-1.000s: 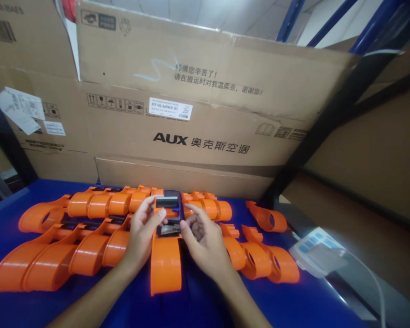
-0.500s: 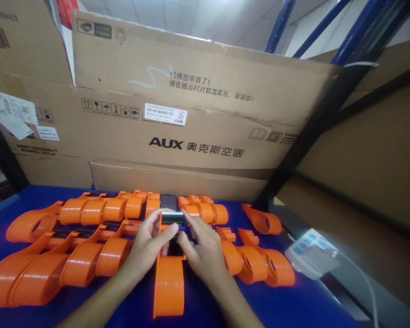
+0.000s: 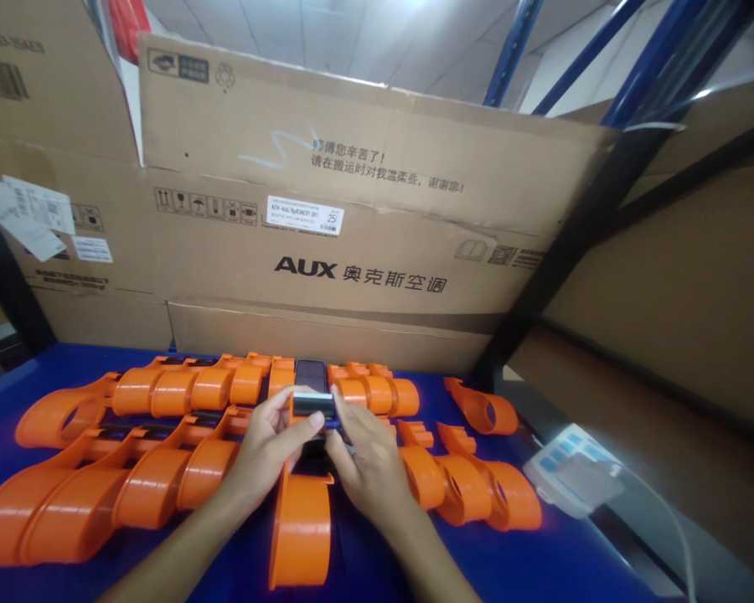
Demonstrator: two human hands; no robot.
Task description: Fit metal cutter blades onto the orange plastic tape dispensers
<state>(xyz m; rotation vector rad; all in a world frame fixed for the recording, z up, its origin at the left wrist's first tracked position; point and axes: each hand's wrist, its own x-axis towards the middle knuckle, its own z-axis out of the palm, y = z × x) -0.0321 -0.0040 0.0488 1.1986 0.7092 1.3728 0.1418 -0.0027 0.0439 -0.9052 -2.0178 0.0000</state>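
An orange tape dispenser (image 3: 302, 529) with a toothed edge and a black part at its top is held in the middle, its round orange end toward me. My left hand (image 3: 269, 448) grips its upper part from the left, with the thumb lying across the black part. From the right, my right hand (image 3: 365, 452) closes its fingers on the dispenser near the toothed edge, beside a small dark blue piece. The fingertips partly hide that piece. A dark flat device (image 3: 310, 373) lies just beyond the hands.
Several orange dispensers (image 3: 157, 486) lie in two rows on the blue table (image 3: 226, 578), with more at the right (image 3: 465, 486). A white power strip (image 3: 571, 469) with a cable sits at the right edge. Large cardboard (image 3: 352, 218) stands behind, beside a dark rack post (image 3: 559, 226).
The held dispenser has shifted slightly left and its round end tilts a little more to the left. Both hands keep hold, and the right fingers have moved slightly at its top.
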